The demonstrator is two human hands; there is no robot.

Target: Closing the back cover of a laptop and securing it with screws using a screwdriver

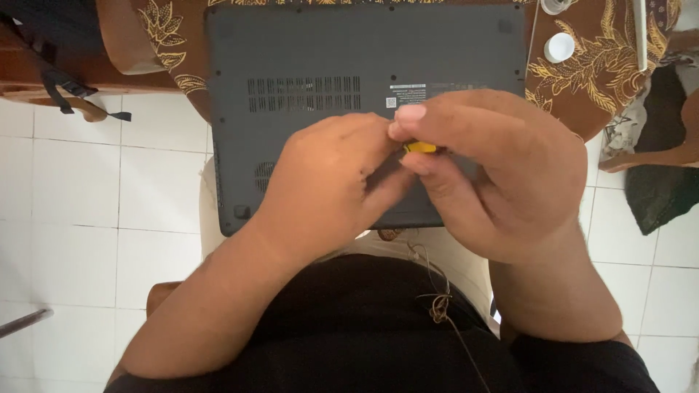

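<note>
i see a small yellow piece pinched between the thumb and forefinger of my right hand, so that hand is clenched on it, most of it hidden by the fingers. my left hand meets it fingertip to fingertip; its fingers are curled in at the same spot, but i cannot tell whether they grip the yellow piece or only steady it. both hands hover just above the grey laptop, which lies bottom side up with its vent slots and screw holes showing, one edge on my lap and the far edge on the table with the brown patterned cloth. i judge the step in hand to be readying a small tool or bit at the fingertips; whatever follows calls for a firm pinch and fine alignment over a small target. both wrists are bent inward, forearms converging from either side of my body. a white cap sits on the cloth, well apart.
</note>
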